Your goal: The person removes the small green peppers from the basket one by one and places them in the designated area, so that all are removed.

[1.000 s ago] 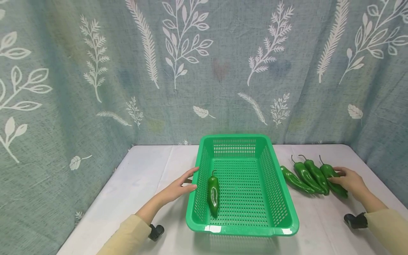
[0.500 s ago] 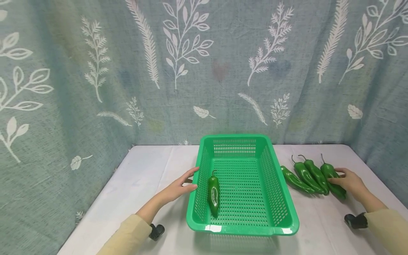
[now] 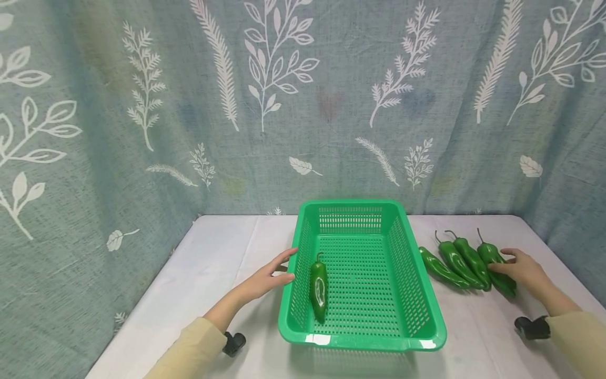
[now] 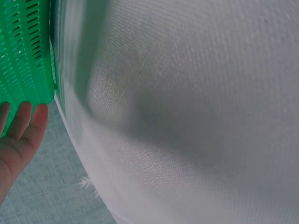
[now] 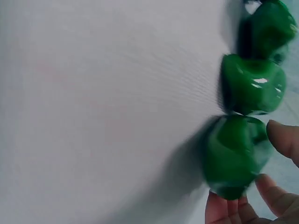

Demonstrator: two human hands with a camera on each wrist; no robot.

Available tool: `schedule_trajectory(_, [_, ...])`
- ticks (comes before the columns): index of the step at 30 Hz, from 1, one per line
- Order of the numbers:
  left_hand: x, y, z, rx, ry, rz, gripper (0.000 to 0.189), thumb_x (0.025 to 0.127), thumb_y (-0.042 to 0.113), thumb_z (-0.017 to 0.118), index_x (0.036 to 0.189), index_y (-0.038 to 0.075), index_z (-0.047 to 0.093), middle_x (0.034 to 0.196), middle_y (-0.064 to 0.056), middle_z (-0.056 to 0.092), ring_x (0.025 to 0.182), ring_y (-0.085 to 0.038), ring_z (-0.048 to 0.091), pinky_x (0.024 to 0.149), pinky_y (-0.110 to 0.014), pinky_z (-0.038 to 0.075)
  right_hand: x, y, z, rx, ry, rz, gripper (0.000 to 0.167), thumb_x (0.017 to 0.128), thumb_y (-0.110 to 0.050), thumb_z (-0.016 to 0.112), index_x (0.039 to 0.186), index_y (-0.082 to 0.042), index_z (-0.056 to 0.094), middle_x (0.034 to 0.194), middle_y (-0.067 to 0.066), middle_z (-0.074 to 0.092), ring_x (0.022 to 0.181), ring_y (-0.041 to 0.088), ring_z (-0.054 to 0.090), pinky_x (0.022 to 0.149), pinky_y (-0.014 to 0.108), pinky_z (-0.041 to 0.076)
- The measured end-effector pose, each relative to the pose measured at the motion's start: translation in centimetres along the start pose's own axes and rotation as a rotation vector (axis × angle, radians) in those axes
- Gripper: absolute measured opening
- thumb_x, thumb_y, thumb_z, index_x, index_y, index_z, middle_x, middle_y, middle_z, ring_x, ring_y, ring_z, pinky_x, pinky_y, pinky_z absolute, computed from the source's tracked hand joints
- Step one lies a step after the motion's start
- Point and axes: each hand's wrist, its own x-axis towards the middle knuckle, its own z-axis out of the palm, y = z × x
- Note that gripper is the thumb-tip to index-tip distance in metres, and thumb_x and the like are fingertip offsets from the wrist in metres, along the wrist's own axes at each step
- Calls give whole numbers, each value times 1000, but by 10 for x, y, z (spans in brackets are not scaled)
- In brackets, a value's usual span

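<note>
A green plastic basket [image 3: 360,343] with slotted walls stands mid-table, and one long green chili pepper [image 3: 319,289] lies inside along its left wall. Fingers extended, my left hand [image 3: 262,279] rests against the basket's left side, also seen in the left wrist view. On the right, my right hand [image 3: 527,271] holds the rightmost loose chili pepper [image 3: 487,253] between thumb and fingers; its middle is partly hidden in the head view. The right wrist view shows the thumb on one side of this pepper [image 5: 230,151] and fingers curled under the other.
Beside the held pepper, three more green chili peppers [image 3: 468,258] lie close together, right of the basket. A white cloth covers the table [image 3: 222,242]. Grey-green curtains [image 3: 331,131] with white leaf prints hang behind and at both sides.
The rightmost pepper has shifted slightly under my right hand, its stem end turning a little to the right. My left hand stays against the basket.
</note>
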Motion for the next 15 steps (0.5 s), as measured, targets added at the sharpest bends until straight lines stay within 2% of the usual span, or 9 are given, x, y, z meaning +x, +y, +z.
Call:
schedule_trajectory(8, [0,-1,0,6,-2,4,65,92,33,52,147,24,18,148,-11,25,127,-34,35,97,-53,35,-10,-18,-17,-24,47,-47,78,89,-38,53,132,19,19,121,44,29,106,57,36,79,62,39])
schedule_trajectory(15, [1,-3,0,15,9,-3,65,92,34,52,147,25,19,148,-10,26,126,-34,35,97,-53,35,-15,-40,-30,3,39,-122,80,91,-40,50,134,18,17,124,44,27,108,57,33,80,64,37])
